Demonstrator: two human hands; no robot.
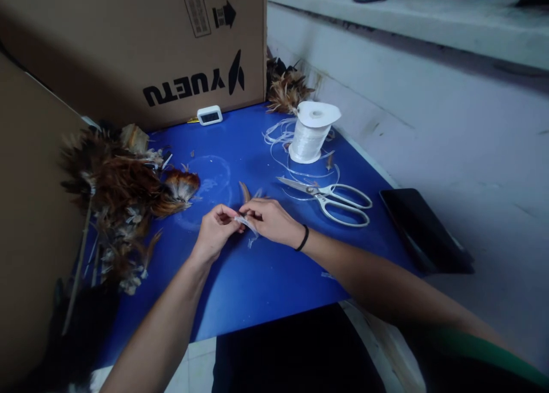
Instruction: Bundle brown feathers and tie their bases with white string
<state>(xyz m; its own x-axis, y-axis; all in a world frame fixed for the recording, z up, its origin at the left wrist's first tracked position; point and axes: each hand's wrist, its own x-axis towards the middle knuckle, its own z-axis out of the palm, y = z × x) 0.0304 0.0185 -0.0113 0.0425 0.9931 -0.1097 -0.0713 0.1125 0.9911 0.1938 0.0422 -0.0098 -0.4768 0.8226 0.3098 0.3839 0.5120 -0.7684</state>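
Observation:
Over the blue table, my left hand [215, 230] and my right hand [272, 218] meet, fingertips almost touching. A thin translucent white ribbon [247, 226] is pinched in the left fingers and droops below the right ones. My right fingers are closed too, partly hiding what they grip. Just beyond them a brown feather [245, 191] sticks out, with greyish feather tips beside it. To the right lie open-bladed scissors [326, 198] with pale handles. Behind these stands a white spool of ribbon [309, 135], loose loops trailing around it.
Piled brown feathers [124, 181] cover the table's left side. A large cardboard box [128, 38] closes off the back, with a small white digital display [210, 115] before it. More feathers [287, 90] sit in the far corner. A black phone [418, 227] lies at the right edge by the wall.

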